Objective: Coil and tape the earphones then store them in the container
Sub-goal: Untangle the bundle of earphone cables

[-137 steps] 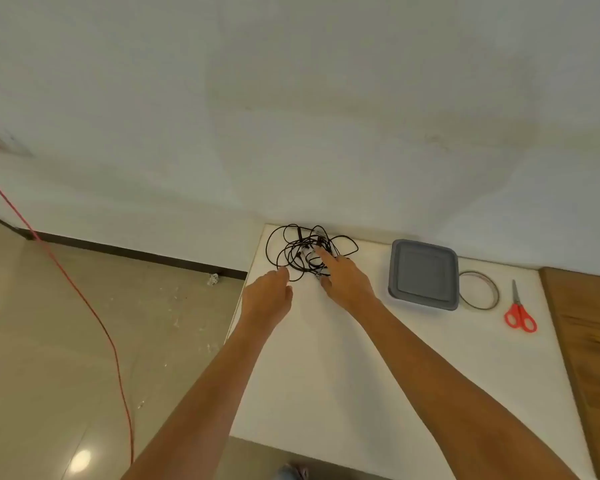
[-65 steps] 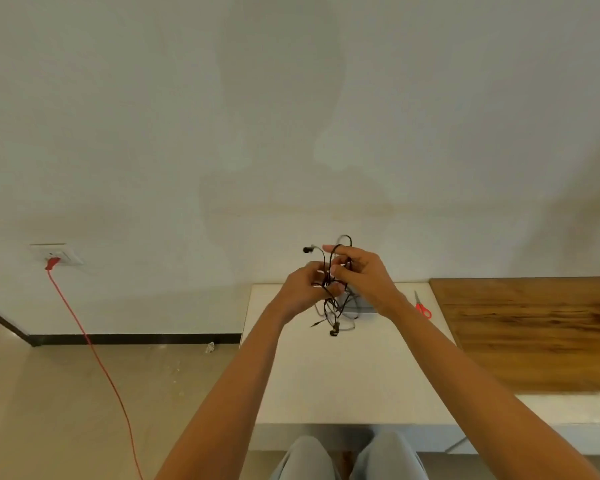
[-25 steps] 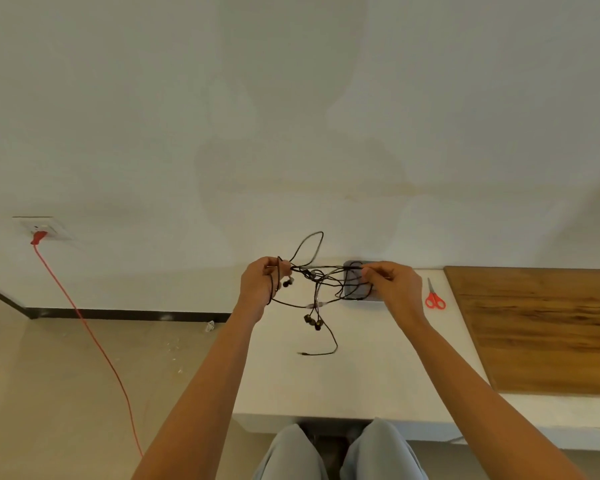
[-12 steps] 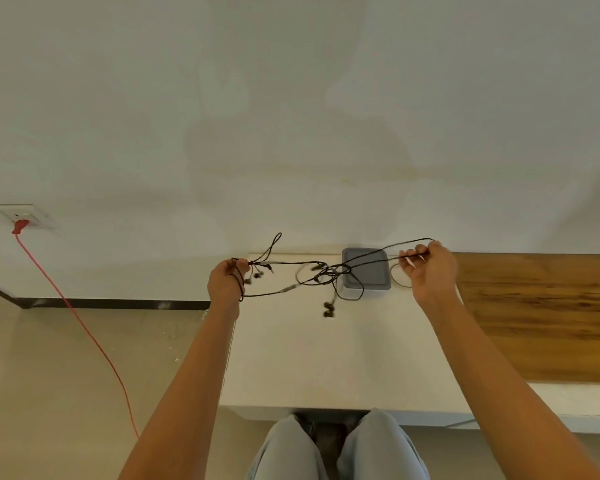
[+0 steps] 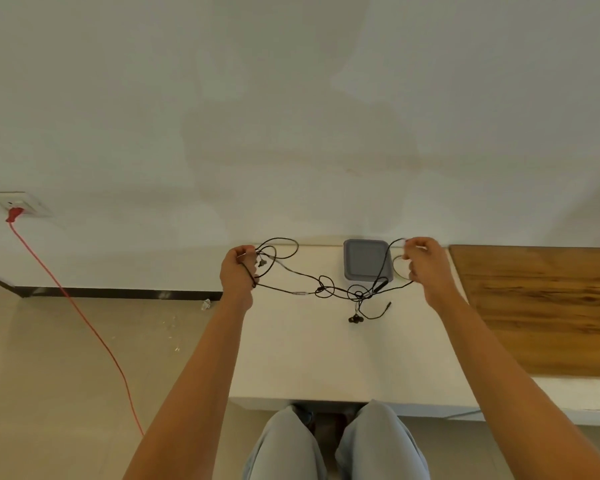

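Tangled black earphones hang stretched in the air between my two hands above the white table. My left hand is closed on a bunch of cable loops at the table's left edge. My right hand pinches the other end of the cable. A knot of wire, earbuds and a plug dangle below the middle. The grey container, lid on, stands at the back of the table behind the cable. A tape roll lies right of it, partly hidden by my right hand.
A wooden board covers the table's right part. A red cord runs from a wall socket down across the floor on the left. My knees show below the table's front edge. The wall rises right behind the table.
My hands lifted the tangled earphones off the table and pulled apart, stretching the cable out. In the last half second the wire sagged lower and the plug end dropped free.
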`<act>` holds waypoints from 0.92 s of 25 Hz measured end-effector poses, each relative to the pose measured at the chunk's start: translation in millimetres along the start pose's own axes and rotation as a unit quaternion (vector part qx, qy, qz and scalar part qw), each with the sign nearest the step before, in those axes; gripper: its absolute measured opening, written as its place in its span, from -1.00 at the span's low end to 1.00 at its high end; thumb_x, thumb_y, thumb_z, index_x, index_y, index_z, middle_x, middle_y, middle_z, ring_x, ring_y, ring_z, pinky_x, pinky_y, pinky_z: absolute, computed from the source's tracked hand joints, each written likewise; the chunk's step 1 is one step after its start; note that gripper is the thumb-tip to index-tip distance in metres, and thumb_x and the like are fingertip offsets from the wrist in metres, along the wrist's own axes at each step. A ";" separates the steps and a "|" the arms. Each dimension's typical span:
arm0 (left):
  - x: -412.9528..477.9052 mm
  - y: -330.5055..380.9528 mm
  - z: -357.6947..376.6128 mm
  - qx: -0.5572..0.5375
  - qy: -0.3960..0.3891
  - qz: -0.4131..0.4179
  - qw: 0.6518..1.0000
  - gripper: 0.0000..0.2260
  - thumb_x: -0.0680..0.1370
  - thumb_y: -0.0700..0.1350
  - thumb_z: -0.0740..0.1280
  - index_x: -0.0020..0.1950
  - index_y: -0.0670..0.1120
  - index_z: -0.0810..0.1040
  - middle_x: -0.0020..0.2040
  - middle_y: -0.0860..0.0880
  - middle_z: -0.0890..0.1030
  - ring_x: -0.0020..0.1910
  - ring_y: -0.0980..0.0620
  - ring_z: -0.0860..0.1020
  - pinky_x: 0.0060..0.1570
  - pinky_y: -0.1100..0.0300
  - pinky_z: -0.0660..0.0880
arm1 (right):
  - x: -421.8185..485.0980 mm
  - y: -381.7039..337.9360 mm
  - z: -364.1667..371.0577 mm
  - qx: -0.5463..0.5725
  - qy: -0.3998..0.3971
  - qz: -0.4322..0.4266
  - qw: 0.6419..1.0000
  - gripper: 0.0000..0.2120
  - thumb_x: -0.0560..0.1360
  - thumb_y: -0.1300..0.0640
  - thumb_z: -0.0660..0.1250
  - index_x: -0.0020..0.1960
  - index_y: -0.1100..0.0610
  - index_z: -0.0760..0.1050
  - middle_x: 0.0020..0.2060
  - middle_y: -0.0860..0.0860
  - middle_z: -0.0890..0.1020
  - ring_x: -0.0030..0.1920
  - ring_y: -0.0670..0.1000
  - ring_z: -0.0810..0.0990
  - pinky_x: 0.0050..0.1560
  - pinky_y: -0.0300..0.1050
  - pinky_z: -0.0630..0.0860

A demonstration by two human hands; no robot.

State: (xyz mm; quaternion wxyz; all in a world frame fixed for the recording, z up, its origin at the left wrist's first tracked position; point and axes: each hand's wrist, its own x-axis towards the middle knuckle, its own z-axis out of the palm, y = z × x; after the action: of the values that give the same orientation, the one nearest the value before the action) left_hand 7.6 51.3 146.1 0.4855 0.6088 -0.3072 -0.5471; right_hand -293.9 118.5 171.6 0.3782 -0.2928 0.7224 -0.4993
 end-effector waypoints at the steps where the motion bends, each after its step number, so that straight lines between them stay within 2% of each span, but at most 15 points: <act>1: -5.4 2.9 7.0 -0.009 -0.022 -0.004 1.000 -0.91 0.62 -0.16 0.23 -0.06 -0.08 0.49 -0.22 -0.05 0.49 -0.43 0.10 0.33 -0.57 0.34 0.24 | -3.0 7.1 7.8 -0.066 -0.029 -0.022 0.997 -0.80 0.49 0.18 0.33 0.09 0.06 0.43 -0.20 0.01 0.58 -0.30 -0.08 0.48 -0.31 -0.24 0.40; 3: -17.6 11.3 22.5 -0.024 -0.054 -0.013 0.998 -0.89 0.63 -0.16 0.25 -0.09 -0.07 0.49 -0.26 -0.02 0.49 -0.49 0.14 0.29 -0.58 0.35 0.23 | -10.5 24.8 23.9 -0.160 -0.123 -0.082 0.976 -0.59 0.42 0.18 0.43 0.22 0.02 0.41 -0.10 0.03 0.61 -0.11 -0.05 0.57 -0.08 -0.19 0.49; 4: -23.5 16.4 30.2 -0.040 -0.071 -0.016 0.997 -0.90 0.62 -0.18 0.26 -0.09 -0.08 0.50 -0.26 -0.01 0.49 -0.53 0.16 0.27 -0.59 0.35 0.22 | -13.0 34.3 32.4 -0.202 -0.174 -0.109 0.958 -0.51 0.39 0.16 0.48 0.26 0.00 0.42 -0.01 0.04 0.60 0.00 -0.02 0.57 0.07 -0.13 0.50; 6: -34.7 28.1 44.5 -0.075 -0.106 -0.017 0.991 -0.91 0.61 -0.21 0.27 -0.08 -0.10 0.50 -0.28 0.00 0.46 -0.58 0.19 0.24 -0.59 0.35 0.20 | -16.5 53.5 52.5 -0.311 -0.246 -0.131 0.909 -0.41 0.33 -0.01 0.54 0.31 -0.07 0.44 0.13 0.05 0.53 0.18 0.03 0.46 0.26 0.01 0.41; 8: -44.9 40.4 56.4 -0.098 -0.139 -0.010 0.985 -0.92 0.61 -0.22 0.27 -0.08 -0.10 0.51 -0.32 0.01 0.42 -0.57 0.19 0.24 -0.58 0.35 0.22 | -19.9 70.4 75.2 -0.444 -0.260 -0.109 0.851 -0.36 0.29 -0.23 0.49 0.33 -0.16 0.42 0.15 0.04 0.45 0.24 0.11 0.33 0.26 0.03 0.32; 9: -49.3 46.3 61.1 -0.102 -0.153 -0.003 0.983 -0.92 0.61 -0.21 0.27 -0.07 -0.10 0.52 -0.33 0.02 0.41 -0.56 0.19 0.25 -0.57 0.35 0.23 | -23.3 76.6 85.9 -0.476 -0.242 -0.094 0.840 -0.40 0.31 -0.27 0.44 0.31 -0.17 0.43 0.13 0.03 0.44 0.22 0.12 0.31 0.23 0.02 0.29; 10: -52.4 52.2 65.2 -0.099 -0.163 0.009 0.982 -0.91 0.61 -0.20 0.27 -0.08 -0.09 0.53 -0.33 0.02 0.42 -0.56 0.19 0.26 -0.57 0.34 0.24 | -25.3 83.2 95.0 -0.473 -0.218 -0.090 0.849 -0.50 0.36 -0.27 0.39 0.26 -0.14 0.49 0.10 0.01 0.47 0.19 0.11 0.33 0.18 0.01 0.29; 12: -49.8 61.0 67.0 -0.079 -0.159 0.045 0.983 -0.89 0.61 -0.20 0.28 -0.10 -0.06 0.54 -0.31 0.04 0.45 -0.54 0.20 0.29 -0.55 0.34 0.25 | -29.6 91.2 102.9 -0.390 -0.163 -0.105 0.900 -0.74 0.49 -0.13 0.31 0.05 0.00 0.62 -0.05 0.01 0.61 0.09 0.08 0.49 0.05 -0.04 0.40; 13: -43.6 63.5 63.7 -0.062 -0.143 0.075 0.985 -0.87 0.60 -0.20 0.28 -0.11 -0.05 0.54 -0.30 0.05 0.47 -0.53 0.21 0.31 -0.54 0.35 0.25 | -29.6 94.1 101.0 -0.327 -0.155 -0.106 0.926 -0.78 0.54 -0.03 0.28 -0.04 0.06 0.64 -0.13 0.01 0.65 0.00 0.05 0.56 -0.01 -0.07 0.47; 15: -26.4 66.4 50.6 -0.010 -0.095 0.145 0.985 -0.88 0.59 -0.24 0.28 -0.10 -0.07 0.54 -0.27 0.04 0.49 -0.47 0.22 0.38 -0.50 0.38 0.29 | -30.1 96.7 89.3 -0.180 -0.179 -0.063 0.965 -0.75 0.59 0.15 0.20 -0.10 0.14 0.63 -0.18 0.00 0.68 -0.10 -0.04 0.60 -0.07 -0.20 0.51; 17: -7.3 66.4 30.8 0.080 -0.042 0.208 0.974 -0.92 0.58 -0.25 0.29 -0.06 -0.12 0.54 -0.23 0.04 0.52 -0.37 0.18 0.44 -0.43 0.42 0.34 | -29.3 97.1 75.0 -0.024 -0.196 0.014 0.980 -0.72 0.61 0.23 0.13 -0.11 0.19 0.61 -0.15 0.02 0.67 -0.14 -0.06 0.59 -0.13 -0.19 0.45; 19: 7.7 63.3 8.7 0.170 0.007 0.253 0.952 -0.91 0.58 -0.27 0.27 -0.04 -0.15 0.55 -0.19 0.05 0.54 -0.28 0.20 0.48 -0.34 0.48 0.40 | -20.6 98.2 57.7 0.153 -0.142 0.111 0.972 -0.75 0.59 0.24 0.15 -0.13 0.22 0.57 -0.18 0.08 0.65 -0.31 -0.07 0.57 -0.36 -0.24 0.36; 21: 21.9 59.1 -12.4 0.209 0.043 0.273 0.938 -0.90 0.58 -0.28 0.25 -0.03 -0.19 0.56 -0.16 0.00 0.56 -0.24 0.21 0.49 -0.26 0.54 0.40 | -6.5 100.6 36.5 0.299 -0.058 0.196 0.932 -0.78 0.58 0.26 0.16 -0.18 0.23 0.52 -0.24 0.11 0.64 -0.46 -0.04 0.52 -0.52 -0.27 0.36; 23: 35.2 54.1 -28.6 0.214 0.065 0.268 0.937 -0.90 0.58 -0.28 0.26 -0.02 -0.21 0.57 -0.11 -0.07 0.57 -0.24 0.21 0.50 -0.25 0.54 0.41 | 3.8 102.6 14.2 0.399 0.009 0.250 0.882 -0.74 0.59 0.25 0.11 -0.23 0.20 0.45 -0.33 0.11 0.67 -0.41 0.01 0.51 -0.46 -0.23 0.39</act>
State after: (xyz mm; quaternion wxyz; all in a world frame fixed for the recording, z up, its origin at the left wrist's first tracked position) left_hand 51.2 8.3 181.3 0.4912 0.6275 -0.5365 -0.2778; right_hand -288.6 142.2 70.8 0.5685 0.0779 0.5149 -0.6369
